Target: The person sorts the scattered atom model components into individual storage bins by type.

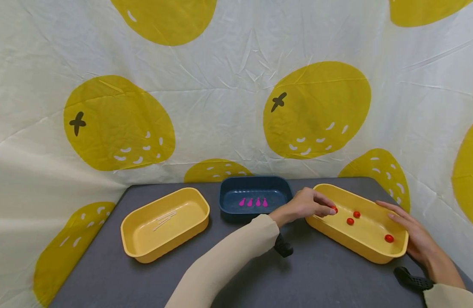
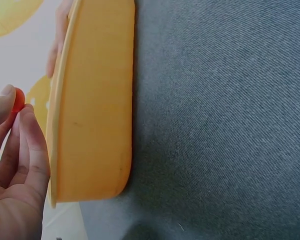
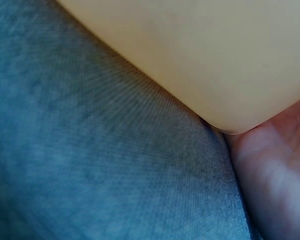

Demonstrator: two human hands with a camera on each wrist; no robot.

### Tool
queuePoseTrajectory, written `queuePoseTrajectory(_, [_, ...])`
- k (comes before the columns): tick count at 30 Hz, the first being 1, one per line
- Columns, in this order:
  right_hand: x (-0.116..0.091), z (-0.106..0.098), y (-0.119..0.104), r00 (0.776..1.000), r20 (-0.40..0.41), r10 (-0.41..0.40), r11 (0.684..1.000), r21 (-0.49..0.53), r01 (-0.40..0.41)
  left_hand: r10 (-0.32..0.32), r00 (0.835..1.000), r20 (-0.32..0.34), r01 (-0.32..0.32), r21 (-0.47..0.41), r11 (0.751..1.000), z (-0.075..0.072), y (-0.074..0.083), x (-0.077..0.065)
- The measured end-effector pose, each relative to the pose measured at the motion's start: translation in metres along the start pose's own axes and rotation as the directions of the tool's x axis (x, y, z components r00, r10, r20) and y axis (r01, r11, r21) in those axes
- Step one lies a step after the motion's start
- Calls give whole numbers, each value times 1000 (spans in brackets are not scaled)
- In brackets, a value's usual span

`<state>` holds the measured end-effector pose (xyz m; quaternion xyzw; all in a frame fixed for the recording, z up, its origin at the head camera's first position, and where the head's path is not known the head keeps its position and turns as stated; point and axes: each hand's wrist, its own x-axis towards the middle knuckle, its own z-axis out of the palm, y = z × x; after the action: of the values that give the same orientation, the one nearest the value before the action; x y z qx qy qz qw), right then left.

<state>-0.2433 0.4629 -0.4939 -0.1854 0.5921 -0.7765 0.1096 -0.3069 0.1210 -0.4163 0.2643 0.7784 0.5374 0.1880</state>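
Over the left end of the right-hand yellow tray (image 1: pixel 369 233), my left hand (image 1: pixel 306 203) pinches a small, round red ball (image 2: pixel 19 100) between thumb and fingertips. Three similar red balls (image 1: pixel 356 214) lie apart on that tray's floor. My right hand (image 1: pixel 417 233) rests along the right end of the same tray, with its fingers stretched over the far side near the rim. In the right wrist view, the palm (image 3: pixel 275 165) lies against the tray's outer corner; the fingers are hidden there.
A dark blue tray (image 1: pixel 225 201) at the back middle holds several flat magenta pieces (image 1: pixel 249 202). Another yellow tray (image 1: pixel 144 244) on the left contains several thin pale sticks (image 1: pixel 165 219). The grey cloth-covered table (image 1: pixel 329 282) ends at a fruit-printed curtain (image 1: pixel 221 119).
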Motion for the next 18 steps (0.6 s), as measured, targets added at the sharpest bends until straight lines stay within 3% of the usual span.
queuePoseTrajectory(8, [0,-1,2,1000,9,-3,1000,-9,4,-12,1000,-20,13,47,999,10,2,8])
queuePoseTrajectory(13, [-2,-2,4,1000,11,-6,1000,-7,6,-47,998,-29,50,130,990,18,3,13])
queuePoseTrajectory(18, [-1,-3,5,1000,-6,-10,1000,-30,10,-33,999,-32,39,197,980,21,4,20])
